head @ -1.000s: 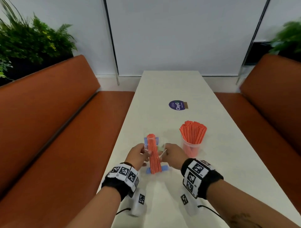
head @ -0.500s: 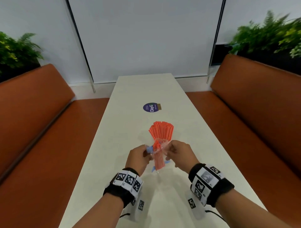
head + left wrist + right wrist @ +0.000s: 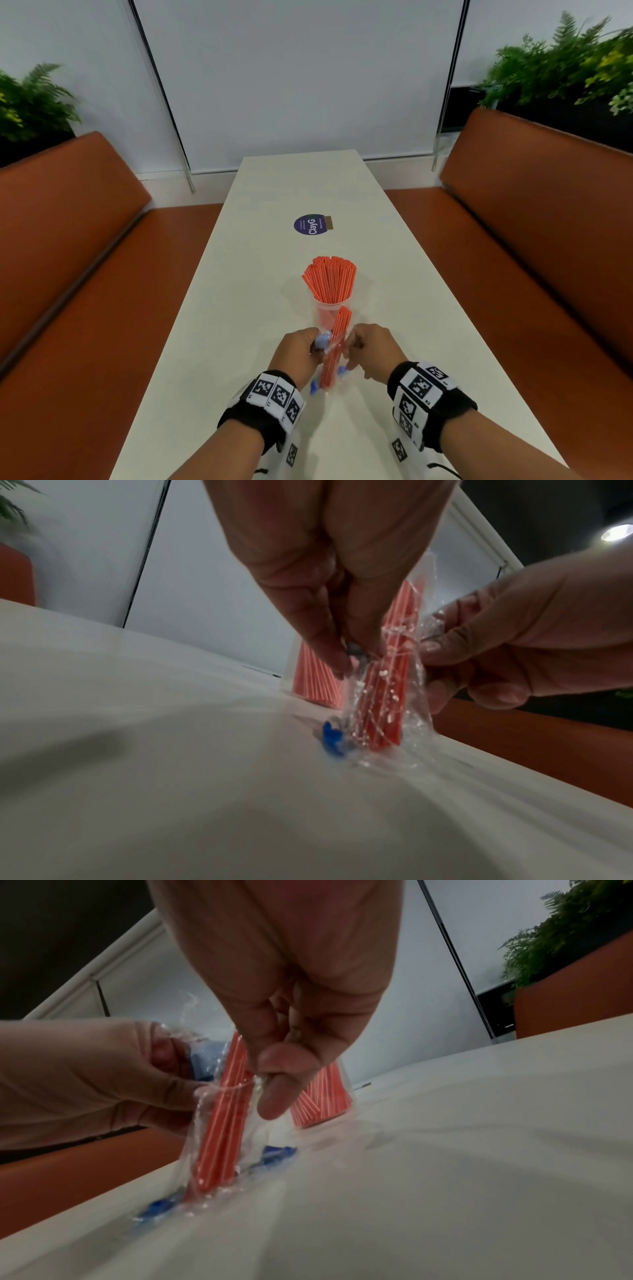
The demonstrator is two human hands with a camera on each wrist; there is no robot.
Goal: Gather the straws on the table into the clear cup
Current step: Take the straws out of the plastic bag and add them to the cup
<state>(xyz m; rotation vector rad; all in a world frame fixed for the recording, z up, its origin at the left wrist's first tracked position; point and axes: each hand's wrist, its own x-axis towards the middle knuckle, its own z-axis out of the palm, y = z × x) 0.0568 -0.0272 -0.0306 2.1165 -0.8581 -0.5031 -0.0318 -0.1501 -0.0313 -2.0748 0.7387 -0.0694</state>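
Observation:
A clear plastic bag of orange straws [image 3: 334, 353] [image 3: 383, 696] [image 3: 222, 1118] stands nearly upright, its blue-printed bottom end touching the white table [image 3: 239, 308]. My left hand [image 3: 301, 349] [image 3: 342, 631] pinches the bag's left side and my right hand [image 3: 370, 346] [image 3: 274, 1074] pinches its right side. Just behind the bag stands the clear cup [image 3: 330, 311] [image 3: 325, 1099] with a fanned bunch of orange straws [image 3: 330, 279] in it.
A round purple sticker [image 3: 311, 224] lies on the table farther away. Orange benches [image 3: 85, 274] [image 3: 531, 257] run along both sides, with plants [image 3: 565, 61] behind their backs. A white wall closes the far end.
The bag went from lying flat on the table to standing upright between both hands. The head view swung, so the cup is now straight behind the bag.

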